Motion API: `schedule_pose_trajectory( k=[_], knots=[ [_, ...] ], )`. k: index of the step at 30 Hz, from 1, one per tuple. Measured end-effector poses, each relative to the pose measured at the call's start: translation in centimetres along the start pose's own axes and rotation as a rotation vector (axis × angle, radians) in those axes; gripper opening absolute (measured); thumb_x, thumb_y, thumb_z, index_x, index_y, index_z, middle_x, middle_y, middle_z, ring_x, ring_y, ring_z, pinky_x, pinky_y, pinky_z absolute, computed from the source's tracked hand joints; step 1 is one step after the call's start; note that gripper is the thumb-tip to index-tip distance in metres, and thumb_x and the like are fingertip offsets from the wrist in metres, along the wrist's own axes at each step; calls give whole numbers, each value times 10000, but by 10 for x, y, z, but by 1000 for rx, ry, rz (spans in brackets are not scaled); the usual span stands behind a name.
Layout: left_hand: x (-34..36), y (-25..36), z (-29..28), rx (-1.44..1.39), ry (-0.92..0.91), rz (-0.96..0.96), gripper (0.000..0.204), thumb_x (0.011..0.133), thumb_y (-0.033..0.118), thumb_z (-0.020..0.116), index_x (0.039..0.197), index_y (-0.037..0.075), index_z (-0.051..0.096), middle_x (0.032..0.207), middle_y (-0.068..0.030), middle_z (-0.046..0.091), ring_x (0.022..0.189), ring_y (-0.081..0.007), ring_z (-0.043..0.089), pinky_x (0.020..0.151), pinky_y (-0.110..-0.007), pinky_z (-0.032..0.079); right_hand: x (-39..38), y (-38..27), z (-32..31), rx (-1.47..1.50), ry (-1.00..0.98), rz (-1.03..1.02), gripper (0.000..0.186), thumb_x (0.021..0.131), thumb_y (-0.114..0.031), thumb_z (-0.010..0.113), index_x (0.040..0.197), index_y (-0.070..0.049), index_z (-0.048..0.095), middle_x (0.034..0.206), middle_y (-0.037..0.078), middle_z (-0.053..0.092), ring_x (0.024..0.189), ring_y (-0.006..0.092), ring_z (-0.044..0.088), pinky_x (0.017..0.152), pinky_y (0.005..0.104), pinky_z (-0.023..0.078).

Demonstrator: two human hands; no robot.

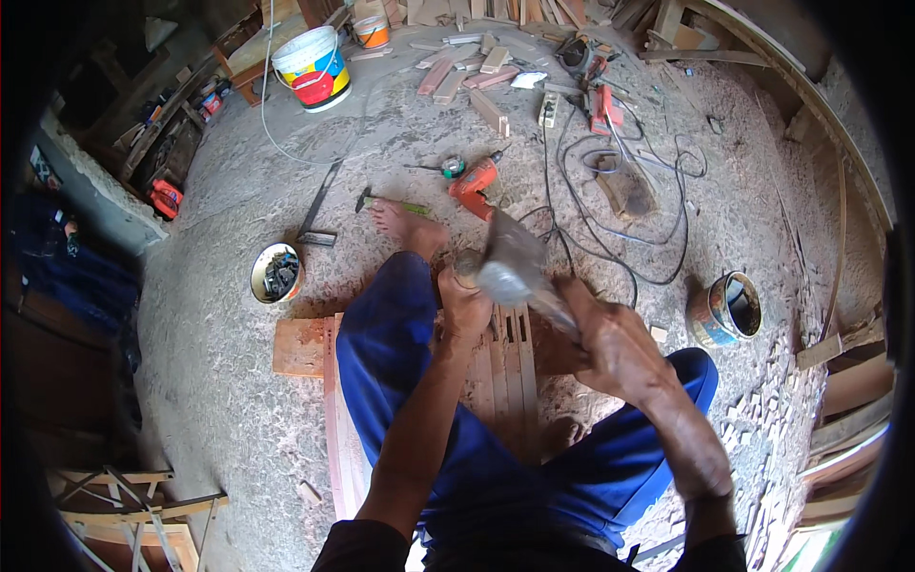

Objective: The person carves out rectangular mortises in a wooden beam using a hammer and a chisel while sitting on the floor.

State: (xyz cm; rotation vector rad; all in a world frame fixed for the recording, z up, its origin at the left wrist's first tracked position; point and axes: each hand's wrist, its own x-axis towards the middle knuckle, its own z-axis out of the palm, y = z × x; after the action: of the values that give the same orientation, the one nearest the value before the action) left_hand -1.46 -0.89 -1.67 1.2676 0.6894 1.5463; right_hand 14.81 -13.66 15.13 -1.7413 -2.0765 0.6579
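My left hand [464, 307] is closed around an upright chisel [467, 260]; only the round butt of its handle shows, and the blade is hidden. In my right hand [621, 351] is the handle of a hatchet [515, 255]. The hatchet's broad grey metal head, blurred by motion, hangs just right of the chisel's butt. Below, between my legs, lie wooden beams [515, 367] side by side, with dark narrow slots cut near their far end. An orange power drill [474, 186] rests on the floor beyond my hands, and a hammer with a green handle [405, 205] lies by my bare foot.
A tub of small metal parts [278, 274] and a metal try square [319, 214] are on the left. At right stand a paint-stained can [726, 310] and tangled black cables [648, 276]. Farther off are a white bucket [313, 69], a red power tool [603, 110] and wood offcuts [488, 110].
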Motion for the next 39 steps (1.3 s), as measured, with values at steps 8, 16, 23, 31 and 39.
schedule_pose_trajectory(
  k=[8, 16, 23, 31, 39],
  knots=[
    [-9, -10, 4, 95, 19, 95, 252, 773, -90, 650, 1006, 6, 659, 924, -63, 686, 819, -170, 645, 734, -321, 516, 21, -11, -12, -295, -57, -194, 592, 704, -49, 734, 1225, -4, 455, 877, 235, 682, 830, 407, 692, 714, 474, 561],
    [-10, -25, 17, 58, -119, 96, 371, 756, -105, 612, 1110, 2, 635, 1065, -107, 687, 960, -197, 657, 862, -321, 516, 22, 1, -4, -355, -98, -89, 571, 726, -20, 659, 1260, -3, 458, 737, 250, 646, 740, 435, 679, 678, 498, 552],
    [-4, -2, 17, 199, -93, -34, 156, 784, 13, 746, 917, 14, 665, 821, -43, 679, 759, -108, 633, 688, -293, 514, 5, -43, -48, -23, 242, -151, 389, 864, -98, 636, 1212, -21, 480, 649, 125, 606, 512, 202, 617, 499, 336, 523],
    [-24, -41, 10, -325, -113, -119, 475, 746, -16, 764, 1179, -5, 569, 1045, -66, 652, 929, -144, 637, 789, -300, 531, 12, 4, 4, -350, -5, -222, 505, 758, -21, 654, 1221, -12, 455, 799, 200, 686, 640, 376, 688, 530, 442, 551],
    [-16, 1, 9, 368, -322, -11, 271, 768, -15, 747, 1018, 13, 647, 961, -48, 695, 871, -153, 667, 786, -319, 538, 11, 22, 24, -520, -33, -84, 563, 733, -105, 763, 1196, -5, 459, 796, 232, 675, 704, 408, 680, 624, 475, 560]
  ],
)
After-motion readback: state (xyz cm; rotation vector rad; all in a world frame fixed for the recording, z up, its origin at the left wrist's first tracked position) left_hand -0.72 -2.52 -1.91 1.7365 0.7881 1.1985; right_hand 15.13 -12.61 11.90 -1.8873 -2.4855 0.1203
